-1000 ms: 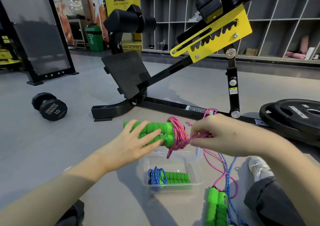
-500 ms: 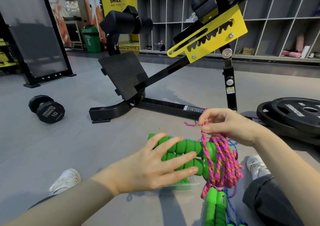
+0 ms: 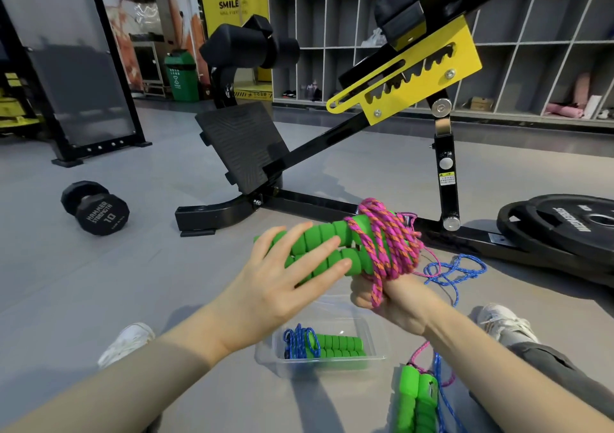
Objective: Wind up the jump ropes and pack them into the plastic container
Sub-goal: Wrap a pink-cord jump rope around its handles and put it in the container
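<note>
My left hand (image 3: 285,279) holds a pair of green foam handles (image 3: 327,249) in mid-air, fingers spread over them. A pink-and-orange rope (image 3: 387,243) is wound in several loops around the handles' right end. My right hand (image 3: 392,303) sits below the coil, closed on a strand of that pink rope. On the floor beneath stands a clear plastic container (image 3: 372,356) holding a wound blue rope with green handles (image 3: 325,346). Another pair of green handles (image 3: 415,402) with loose blue rope (image 3: 455,269) lies on the floor at the right.
A black bench frame (image 3: 299,200) with a yellow bracket crosses the floor ahead. A 10 dumbbell (image 3: 96,208) lies at the left, black weight plates (image 3: 564,229) at the right. My white shoes (image 3: 128,341) flank the container.
The handles rose and tilted up to the right. My right hand dropped from above the coil to below it, pulling the pink rope around. The container came back into sight.
</note>
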The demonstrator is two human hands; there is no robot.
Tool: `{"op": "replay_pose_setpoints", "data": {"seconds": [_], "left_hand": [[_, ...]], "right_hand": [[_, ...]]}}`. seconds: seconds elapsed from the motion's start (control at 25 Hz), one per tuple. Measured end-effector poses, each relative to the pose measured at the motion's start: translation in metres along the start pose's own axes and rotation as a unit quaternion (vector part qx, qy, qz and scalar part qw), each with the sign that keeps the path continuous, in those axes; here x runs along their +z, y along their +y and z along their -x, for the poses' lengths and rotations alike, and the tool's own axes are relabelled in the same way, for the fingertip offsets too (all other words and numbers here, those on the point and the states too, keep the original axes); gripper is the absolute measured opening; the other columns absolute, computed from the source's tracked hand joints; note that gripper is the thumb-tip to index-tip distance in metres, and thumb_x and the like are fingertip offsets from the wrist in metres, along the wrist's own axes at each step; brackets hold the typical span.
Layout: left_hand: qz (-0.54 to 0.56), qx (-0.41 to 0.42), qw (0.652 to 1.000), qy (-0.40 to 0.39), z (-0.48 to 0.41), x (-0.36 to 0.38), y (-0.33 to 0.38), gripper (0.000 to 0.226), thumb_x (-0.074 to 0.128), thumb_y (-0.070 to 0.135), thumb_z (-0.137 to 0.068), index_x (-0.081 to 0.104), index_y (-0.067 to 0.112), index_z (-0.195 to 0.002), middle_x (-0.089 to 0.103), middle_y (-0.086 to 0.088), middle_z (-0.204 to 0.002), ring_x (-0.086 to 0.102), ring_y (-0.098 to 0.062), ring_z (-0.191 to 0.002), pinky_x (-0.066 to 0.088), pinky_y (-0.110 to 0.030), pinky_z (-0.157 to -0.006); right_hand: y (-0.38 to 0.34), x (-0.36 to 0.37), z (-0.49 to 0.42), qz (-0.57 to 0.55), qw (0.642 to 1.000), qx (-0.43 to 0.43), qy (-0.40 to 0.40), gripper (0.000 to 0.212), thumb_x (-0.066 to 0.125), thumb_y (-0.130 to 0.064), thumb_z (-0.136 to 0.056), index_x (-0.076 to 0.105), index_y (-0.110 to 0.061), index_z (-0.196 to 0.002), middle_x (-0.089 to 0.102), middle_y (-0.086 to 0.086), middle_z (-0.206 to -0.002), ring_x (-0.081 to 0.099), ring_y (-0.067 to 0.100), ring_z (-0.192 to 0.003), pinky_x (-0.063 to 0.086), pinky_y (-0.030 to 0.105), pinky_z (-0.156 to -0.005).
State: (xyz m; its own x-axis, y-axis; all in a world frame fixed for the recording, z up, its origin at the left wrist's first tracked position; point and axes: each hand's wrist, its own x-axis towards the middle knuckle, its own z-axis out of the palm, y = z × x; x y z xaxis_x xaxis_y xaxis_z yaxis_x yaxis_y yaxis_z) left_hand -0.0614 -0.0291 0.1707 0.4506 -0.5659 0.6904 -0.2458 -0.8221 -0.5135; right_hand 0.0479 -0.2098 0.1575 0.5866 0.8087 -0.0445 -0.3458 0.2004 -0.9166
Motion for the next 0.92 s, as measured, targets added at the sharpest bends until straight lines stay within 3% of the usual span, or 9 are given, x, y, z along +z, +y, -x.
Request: {"op": "replay_pose_setpoints", "data": {"seconds": [0.08,0.24,0.4,0.52,0.64,0.72,0.84,0.92], "left_hand": [[-0.012,-0.007,1.000,-0.011,0.005,0.005,-0.004,0.039,0.033,-0.002,-0.096,0.048,0.012,-0.130,0.060,-0.014,-0.128,0.057,-0.045,-0.108,0.045,-0.052,-0.083],[-0.023,-0.018,0.999,-0.025,0.009,0.011,-0.008,0.042,0.022,-0.001,-0.098,0.049,0.012,-0.127,0.062,-0.014,-0.124,0.060,-0.044,-0.102,0.048,-0.050,-0.078],[-0.031,-0.027,0.998,-0.051,0.013,0.017,-0.013,0.049,0.017,0.000,-0.094,0.047,0.014,-0.130,0.060,-0.014,-0.128,0.053,-0.042,-0.108,0.045,-0.049,-0.081],[-0.031,-0.027,0.997,-0.060,0.013,0.020,-0.011,0.050,0.018,0.000,-0.093,0.046,0.014,-0.131,0.059,-0.013,-0.129,0.049,-0.041,-0.110,0.042,-0.049,-0.083],[-0.027,-0.031,0.997,-0.065,0.009,0.022,-0.007,0.053,0.029,-0.003,-0.086,0.045,0.015,-0.133,0.057,-0.013,-0.131,0.047,-0.041,-0.113,0.042,-0.049,-0.084],[-0.024,-0.037,0.997,-0.063,0.006,0.022,-0.006,0.056,0.041,-0.001,-0.079,0.044,0.015,-0.134,0.056,-0.012,-0.132,0.046,-0.040,-0.114,0.043,-0.049,-0.084],[-0.015,-0.060,0.996,-0.057,0.003,0.024,-0.002,0.066,0.060,-0.001,-0.071,0.045,0.015,-0.133,0.057,-0.011,-0.132,0.047,-0.039,-0.113,0.044,-0.049,-0.083],[-0.013,-0.072,0.996,-0.055,0.002,0.026,-0.004,0.065,0.059,-0.001,-0.071,0.046,0.016,-0.132,0.057,-0.010,-0.132,0.049,-0.039,-0.113,0.044,-0.048,-0.083]], "right_hand": [[0.011,0.015,-0.003,0.018,0.997,-0.053,0.048,0.040,0.032,0.005,-0.094,0.040,-0.013,-0.059,0.034,-0.001,-0.045,0.027,0.010,-0.039,0.035,0.022,-0.045],[0.034,0.037,-0.003,0.024,0.985,-0.101,0.138,0.030,0.039,-0.008,-0.098,0.051,-0.006,-0.070,0.045,0.004,-0.052,0.042,0.017,-0.047,0.041,0.027,-0.055],[0.041,0.054,0.004,-0.039,0.977,-0.115,0.174,0.022,0.041,-0.012,-0.098,0.059,0.001,-0.096,0.055,0.007,-0.056,0.056,0.017,-0.051,0.052,0.024,-0.058],[0.041,0.065,0.010,-0.074,0.962,-0.120,0.233,0.017,0.045,-0.009,-0.096,0.060,-0.001,-0.093,0.067,0.011,-0.066,0.068,0.020,-0.063,0.058,0.026,-0.069],[0.036,0.072,0.012,-0.107,0.935,-0.158,0.299,0.004,0.049,-0.005,-0.094,0.049,-0.008,-0.092,0.071,0.015,-0.074,0.071,0.020,-0.069,0.058,0.026,-0.074],[0.029,0.073,0.014,-0.113,0.923,-0.178,0.322,0.014,0.052,-0.003,-0.093,0.044,-0.011,-0.085,0.070,0.018,-0.075,0.071,0.021,-0.068,0.058,0.027,-0.073],[0.020,0.070,0.017,-0.123,0.924,-0.189,0.309,0.015,0.056,-0.001,-0.089,0.046,-0.009,-0.082,0.071,0.019,-0.076,0.072,0.026,-0.074,0.059,0.028,-0.074],[0.020,0.068,0.018,-0.118,0.932,-0.192,0.286,0.011,0.060,-0.001,-0.086,0.051,-0.007,-0.086,0.073,0.019,-0.083,0.071,0.028,-0.084,0.057,0.031,-0.081]]}}
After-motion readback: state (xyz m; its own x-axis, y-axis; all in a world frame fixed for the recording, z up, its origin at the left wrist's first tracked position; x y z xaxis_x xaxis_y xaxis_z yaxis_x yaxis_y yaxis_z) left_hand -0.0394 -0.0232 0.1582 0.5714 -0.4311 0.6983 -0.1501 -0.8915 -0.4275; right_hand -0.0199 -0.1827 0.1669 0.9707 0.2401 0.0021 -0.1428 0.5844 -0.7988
